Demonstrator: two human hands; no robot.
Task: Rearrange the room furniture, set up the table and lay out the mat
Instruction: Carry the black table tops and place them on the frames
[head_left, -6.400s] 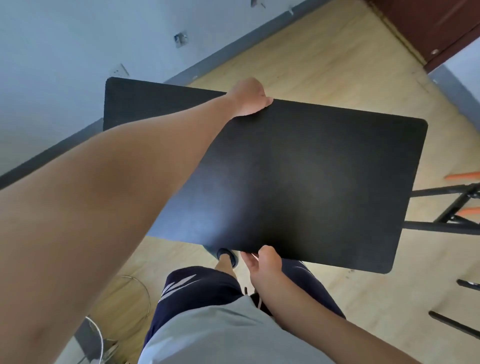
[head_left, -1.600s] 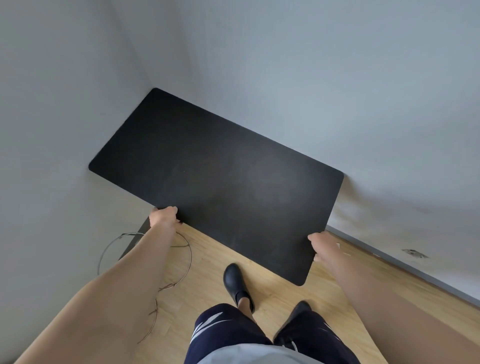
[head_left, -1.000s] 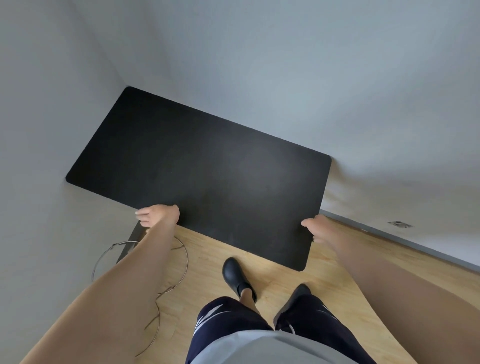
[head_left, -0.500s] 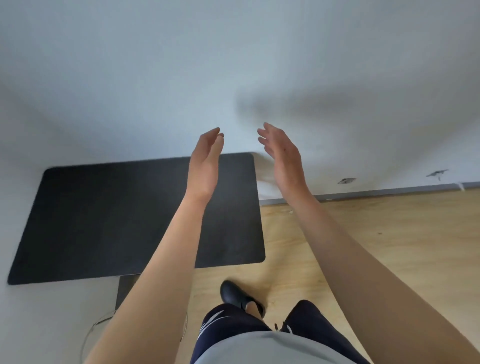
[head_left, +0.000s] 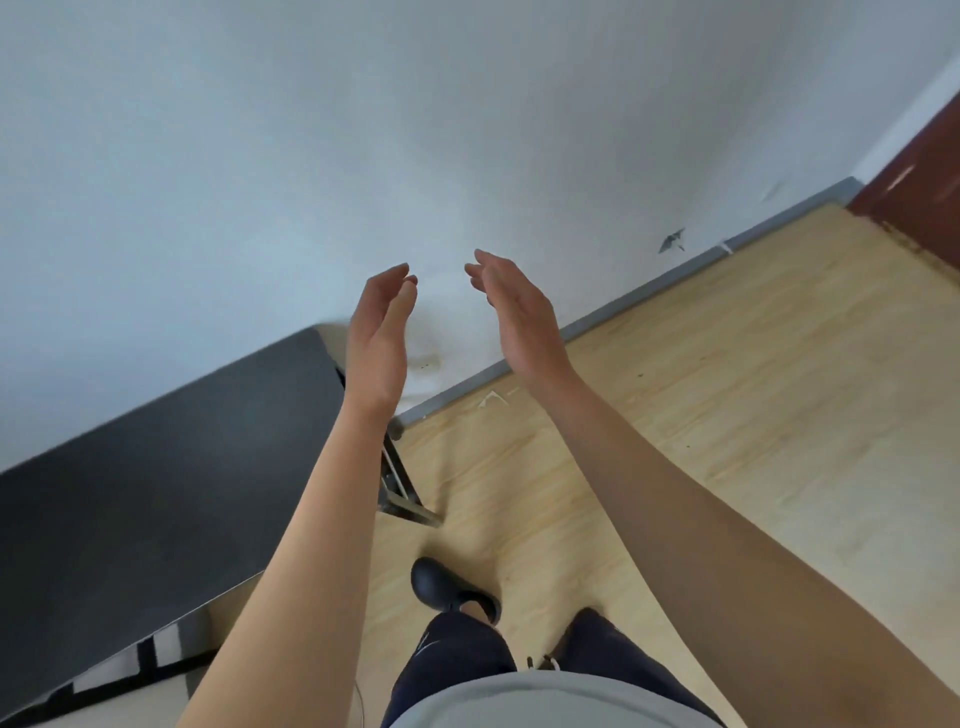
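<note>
The black table (head_left: 156, 493) stands at the left against the pale wall, its top dark and bare, with a metal leg frame (head_left: 397, 483) showing under its right end. My left hand (head_left: 379, 338) is raised above the table's right end, palm inward, fingers apart, holding nothing. My right hand (head_left: 517, 314) is lifted beside it, palm facing the left hand, also empty. Neither hand touches the table. No mat is in view.
Light wooden floor (head_left: 727, 441) stretches to the right, edged by a grey skirting board (head_left: 649, 288). A dark red door (head_left: 919, 176) sits at the far right. My feet in black shoes (head_left: 447, 590) stand beside the table.
Both hands let go of the table's near edge and rose in front of me. My view has swung to the right, so the table now lies at the left.
</note>
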